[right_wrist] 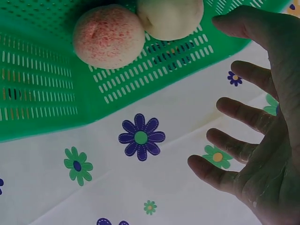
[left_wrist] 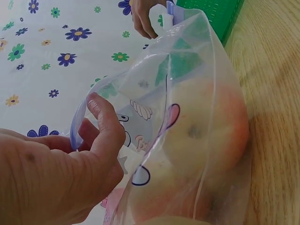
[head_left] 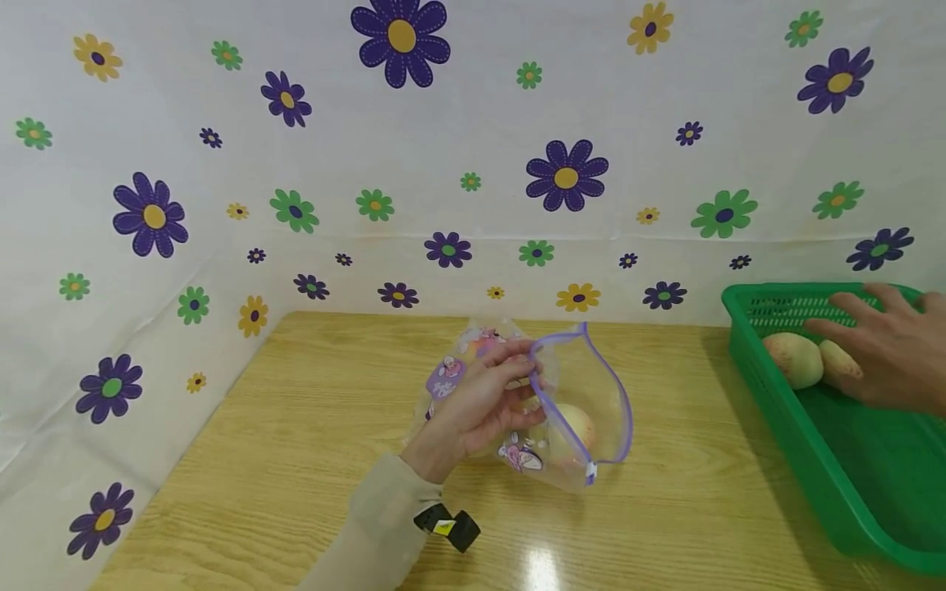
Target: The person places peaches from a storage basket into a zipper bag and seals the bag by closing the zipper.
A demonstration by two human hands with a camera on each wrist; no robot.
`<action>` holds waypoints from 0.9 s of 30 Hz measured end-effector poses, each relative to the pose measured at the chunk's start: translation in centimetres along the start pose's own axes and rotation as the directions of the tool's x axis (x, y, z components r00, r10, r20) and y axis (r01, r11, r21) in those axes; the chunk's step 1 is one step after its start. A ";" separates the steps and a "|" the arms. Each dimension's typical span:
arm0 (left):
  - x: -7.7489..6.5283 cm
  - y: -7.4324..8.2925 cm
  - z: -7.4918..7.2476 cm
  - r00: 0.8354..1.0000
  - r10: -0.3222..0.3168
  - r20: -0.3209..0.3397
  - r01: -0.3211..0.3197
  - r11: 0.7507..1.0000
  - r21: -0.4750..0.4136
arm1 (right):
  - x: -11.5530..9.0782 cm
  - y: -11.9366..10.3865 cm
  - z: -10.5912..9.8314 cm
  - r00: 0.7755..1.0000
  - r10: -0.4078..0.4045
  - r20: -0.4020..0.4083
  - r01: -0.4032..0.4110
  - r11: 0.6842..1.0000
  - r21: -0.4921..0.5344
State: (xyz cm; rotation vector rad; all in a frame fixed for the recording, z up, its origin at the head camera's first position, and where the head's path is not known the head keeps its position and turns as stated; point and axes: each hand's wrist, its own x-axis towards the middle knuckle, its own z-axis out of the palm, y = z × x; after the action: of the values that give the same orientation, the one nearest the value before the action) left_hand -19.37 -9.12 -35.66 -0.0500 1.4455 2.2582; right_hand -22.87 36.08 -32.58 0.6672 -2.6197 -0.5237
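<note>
On the table lies a clear zip bag [head_left: 447, 379] with cartoon prints and a purple zip edge, its mouth facing right. My left hand [head_left: 480, 408] pinches the rim between thumb and fingers, holding the mouth apart. Inside, a peach [head_left: 578, 423] shows near the opening; the left wrist view has peaches [left_wrist: 201, 122] through the plastic. Over the green basket [head_left: 787, 484] hovers my right hand [head_left: 897, 353], fingers spread and holding nothing. Two peaches, one reddish [right_wrist: 108, 36] and one paler [right_wrist: 171, 16], sit together in the basket, close to that hand.
The wooden table [head_left: 310, 427] runs up to a white flower-printed cloth [head_left: 473, 123] at the back and left. The basket's raised slotted walls stand at the table's right side.
</note>
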 end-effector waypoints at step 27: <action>0.2 0.0 -0.1 1.000 0.000 0.014 0.000 1.000 -0.010 | 0.0 2.6 3.9 0.940 0.032 0.340 -0.018 0.999 -0.043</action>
State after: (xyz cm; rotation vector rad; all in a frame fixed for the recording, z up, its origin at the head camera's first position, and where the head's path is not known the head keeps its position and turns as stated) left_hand -19.56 -9.12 -35.76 -0.0379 1.4268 2.2619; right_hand -25.62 39.23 -34.80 0.5722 -2.9254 -0.7395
